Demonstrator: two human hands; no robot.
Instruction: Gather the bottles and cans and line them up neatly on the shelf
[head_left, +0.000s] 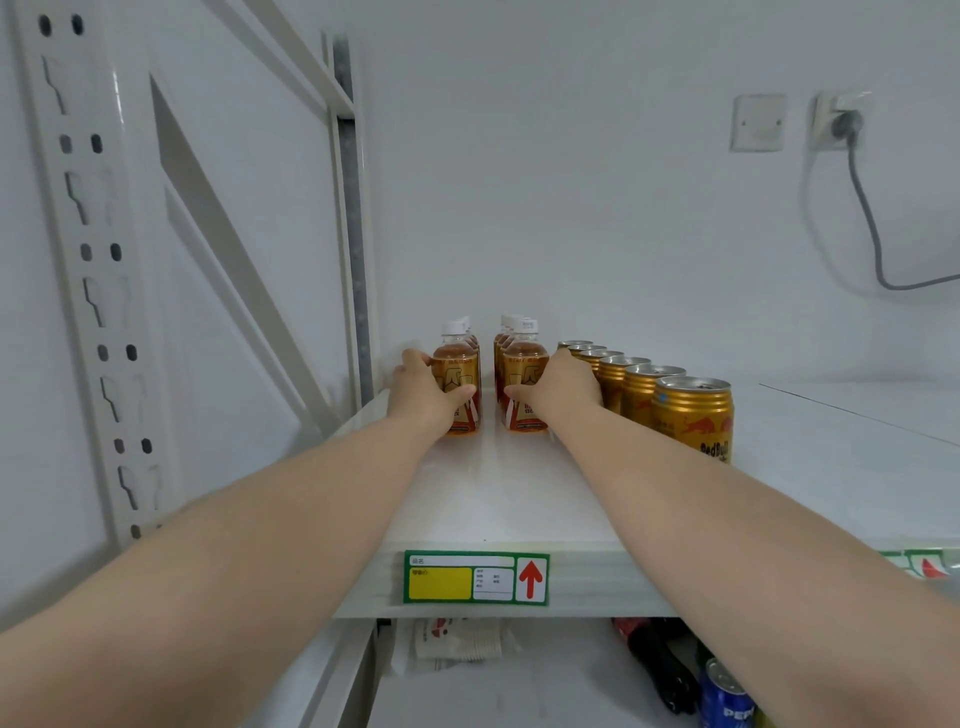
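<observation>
White shelf (493, 499), viewed from its front edge, which bears the green label (476, 577); beyond the label stand two files of amber bottles; the left hand (421, 395) curls round the left front bottle (458, 359), thumb across its front; the right hand (563, 387) grips the right front bottle (524, 371) likewise; both bottles upright, a gap between them; beyond and right of the label, a file of gold cans (693, 415) stands just beside the right hand.

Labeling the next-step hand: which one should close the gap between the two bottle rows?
Probably left. The left hand grips the left row's front bottle, while the right row stands beside the cans.
</observation>
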